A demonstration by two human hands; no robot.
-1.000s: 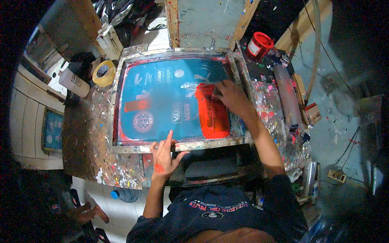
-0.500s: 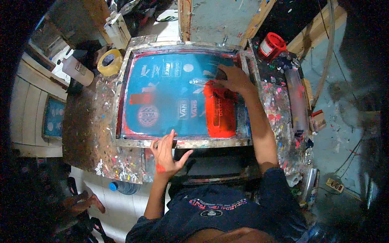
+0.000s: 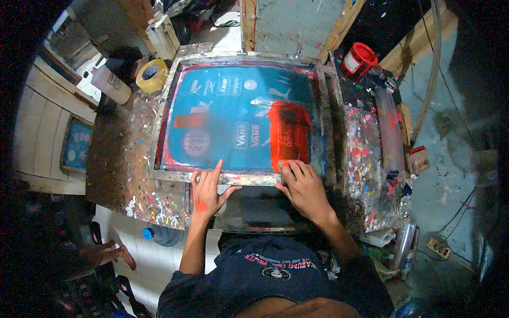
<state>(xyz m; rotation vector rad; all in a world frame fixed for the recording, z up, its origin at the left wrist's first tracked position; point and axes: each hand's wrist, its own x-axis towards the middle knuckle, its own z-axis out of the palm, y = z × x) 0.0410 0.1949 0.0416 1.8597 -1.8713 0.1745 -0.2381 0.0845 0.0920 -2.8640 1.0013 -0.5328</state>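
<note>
A wooden screen-printing frame with blue mesh carrying several light logo stencils lies on a paint-splattered table. A red ink band runs down the right side of the mesh. My left hand lies flat, fingers spread, on the frame's near rail; it has a red smear on its back. My right hand sits at the near end of the red band. Its fingers curl over a small squeegee that they mostly hide.
A yellow tape roll and a white bottle stand at the far left. A red tub and a long ink-stained bar lie at the right. A blue-capped bottle and another person's hand are at lower left.
My right hand has drawn back from the far end of the red band to the near rail, and the band has grown longer. My left hand has stayed on the rail.
</note>
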